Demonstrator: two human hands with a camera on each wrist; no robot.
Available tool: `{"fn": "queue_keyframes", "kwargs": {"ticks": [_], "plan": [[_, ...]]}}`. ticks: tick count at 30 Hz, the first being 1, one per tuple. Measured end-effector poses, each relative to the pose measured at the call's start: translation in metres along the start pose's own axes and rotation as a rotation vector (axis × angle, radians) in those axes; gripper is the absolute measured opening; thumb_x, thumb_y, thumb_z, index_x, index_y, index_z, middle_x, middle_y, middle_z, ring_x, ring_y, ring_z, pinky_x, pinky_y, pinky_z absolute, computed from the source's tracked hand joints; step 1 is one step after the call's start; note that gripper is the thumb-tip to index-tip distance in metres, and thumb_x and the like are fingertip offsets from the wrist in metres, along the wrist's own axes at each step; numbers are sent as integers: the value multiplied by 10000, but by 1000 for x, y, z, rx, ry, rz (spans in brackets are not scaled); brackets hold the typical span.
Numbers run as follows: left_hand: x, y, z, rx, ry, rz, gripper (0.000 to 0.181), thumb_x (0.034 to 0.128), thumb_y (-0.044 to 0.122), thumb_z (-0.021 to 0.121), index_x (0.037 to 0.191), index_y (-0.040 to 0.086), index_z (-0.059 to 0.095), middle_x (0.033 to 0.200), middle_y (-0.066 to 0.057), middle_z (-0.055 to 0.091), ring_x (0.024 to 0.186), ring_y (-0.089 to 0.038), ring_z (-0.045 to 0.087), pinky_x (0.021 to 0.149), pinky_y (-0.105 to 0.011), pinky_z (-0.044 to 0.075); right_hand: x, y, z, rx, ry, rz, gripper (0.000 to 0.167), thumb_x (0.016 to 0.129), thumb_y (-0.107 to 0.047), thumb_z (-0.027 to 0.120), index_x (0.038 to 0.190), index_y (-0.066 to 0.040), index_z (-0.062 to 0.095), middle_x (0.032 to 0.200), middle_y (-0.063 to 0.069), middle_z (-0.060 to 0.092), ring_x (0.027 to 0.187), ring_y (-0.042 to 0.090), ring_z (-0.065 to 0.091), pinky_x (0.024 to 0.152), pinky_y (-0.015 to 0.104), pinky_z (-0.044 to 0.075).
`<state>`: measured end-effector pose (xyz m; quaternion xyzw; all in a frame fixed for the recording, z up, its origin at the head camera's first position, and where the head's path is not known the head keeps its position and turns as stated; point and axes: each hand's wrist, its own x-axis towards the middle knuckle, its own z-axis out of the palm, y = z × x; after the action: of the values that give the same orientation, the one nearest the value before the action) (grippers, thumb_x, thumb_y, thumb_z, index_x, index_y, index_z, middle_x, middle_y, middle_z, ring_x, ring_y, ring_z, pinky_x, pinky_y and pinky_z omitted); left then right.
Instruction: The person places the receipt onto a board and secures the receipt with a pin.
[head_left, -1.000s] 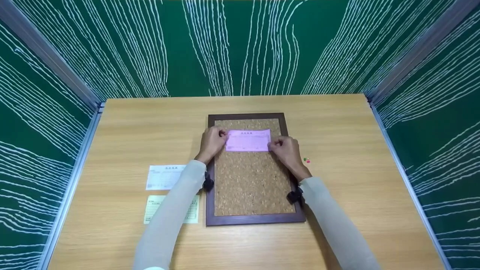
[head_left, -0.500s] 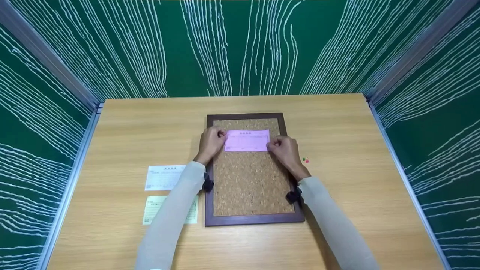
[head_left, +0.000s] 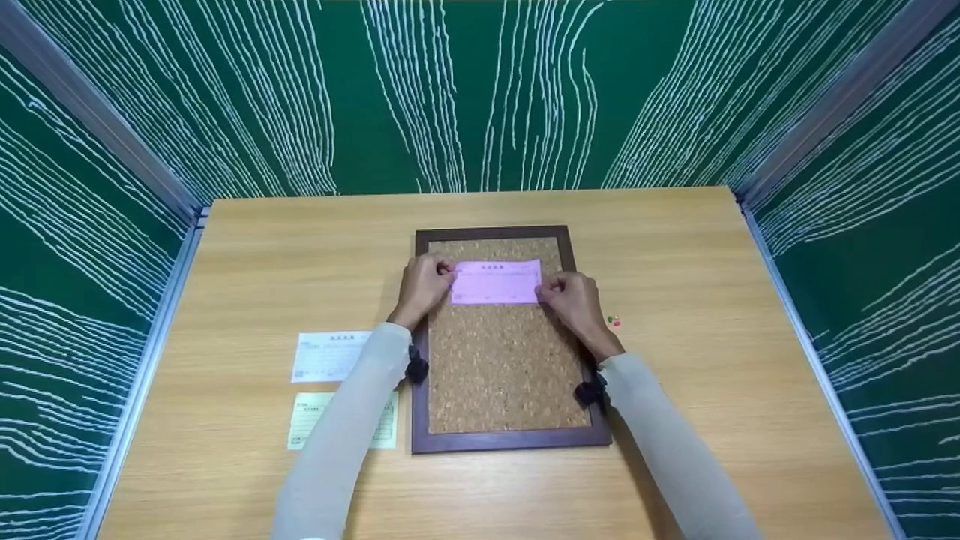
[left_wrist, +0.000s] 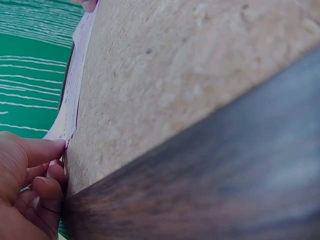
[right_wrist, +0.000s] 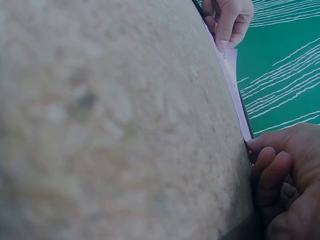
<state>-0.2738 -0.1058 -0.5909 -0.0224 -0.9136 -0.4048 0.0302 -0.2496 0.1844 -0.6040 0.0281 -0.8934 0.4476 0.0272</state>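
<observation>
Head view: a pink slip of paper [head_left: 495, 283] lies level across the upper part of the cork board [head_left: 502, 367], inside its dark frame [head_left: 510, 441]. The left hand [head_left: 425, 285] has a narrow grip, thumb and finger pinching the slip's left edge; the right hand [head_left: 574, 296], its grip just as narrow, pinches the right edge near the lower corner. On the bench [head_left: 675, 247], left of the board, are a white slip [head_left: 326, 356] and a green slip [head_left: 306, 420], both partly hidden by the left sleeve [head_left: 341, 427]; small coloured bits [head_left: 614, 320] lie right of the board.
</observation>
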Motion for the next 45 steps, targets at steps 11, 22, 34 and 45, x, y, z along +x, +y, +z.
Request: {"fn": "queue_keyframes", "kwargs": {"ticks": [11,22,34,45], "plan": [[4,-11,4,-5,1,63,67,975,57,776,966,-5,800,914,-97,752,829,-212,682,751,-342,557,0,2,0,-19,33,-16,131,926,-55,777,804,-29,737,718,27,666,632,129,549,533,202,385],[6,-12,7,9,-3,39,55,965,42,782,1000,21,819,932,-97,766,863,-234,700,790,-380,573,-2,2,1,-24,23,-24,69,947,-30,775,889,6,764,748,56,674,641,142,554,514,190,368],[6,-21,8,-6,27,88,74,942,81,797,907,18,779,865,-56,719,800,-203,661,734,-341,539,-1,1,-1,13,-13,-52,40,925,-12,753,907,20,768,717,31,658,565,89,526,480,170,364],[0,-3,2,26,15,53,44,952,24,766,913,43,776,878,-69,717,828,-226,659,757,-358,525,2,2,-8,34,-66,-49,53,933,-15,737,937,22,774,735,42,692,523,80,540,449,161,389]]}}
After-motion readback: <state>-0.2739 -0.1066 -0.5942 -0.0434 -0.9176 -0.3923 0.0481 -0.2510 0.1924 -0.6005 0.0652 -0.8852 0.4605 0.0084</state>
